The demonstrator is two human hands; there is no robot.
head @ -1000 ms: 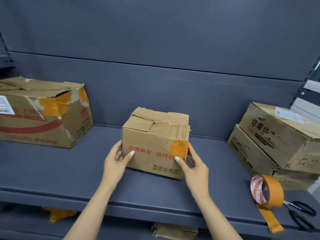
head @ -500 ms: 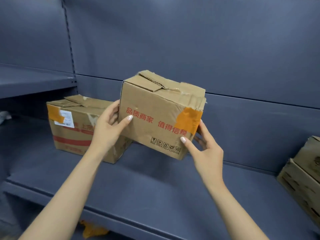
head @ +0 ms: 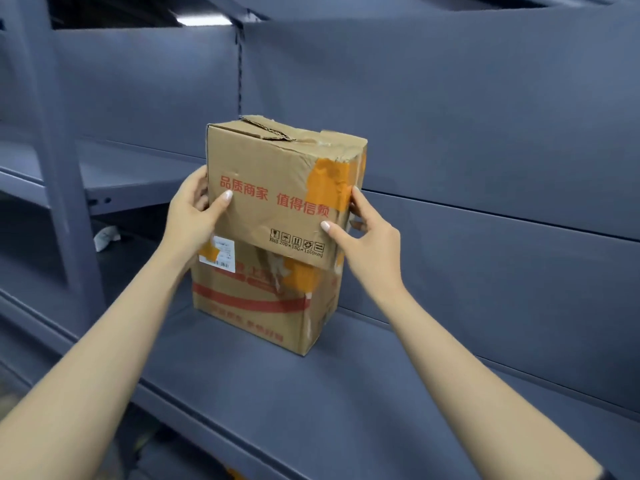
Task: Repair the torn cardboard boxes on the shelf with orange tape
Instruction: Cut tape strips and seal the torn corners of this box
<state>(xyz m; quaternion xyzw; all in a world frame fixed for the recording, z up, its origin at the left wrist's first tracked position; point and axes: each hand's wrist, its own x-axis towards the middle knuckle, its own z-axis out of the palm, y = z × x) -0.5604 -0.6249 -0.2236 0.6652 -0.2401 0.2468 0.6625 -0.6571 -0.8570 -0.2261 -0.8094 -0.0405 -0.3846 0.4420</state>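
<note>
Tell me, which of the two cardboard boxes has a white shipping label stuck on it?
The lower box, the one with the red band standing on the shelf. The upper box, held by both hands, shows only red characters and orange tape.

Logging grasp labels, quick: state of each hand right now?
Left hand: grips the small box by its left side.
Right hand: grips the same box at its taped right corner.

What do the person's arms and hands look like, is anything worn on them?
Both forearms are bare, with no sleeves in view. The left hand and right hand wear no gloves or visible rings. The fingernails are pale and glossy, fairly long. A dark edge shows by the right arm at the frame's bottom corner.
</note>
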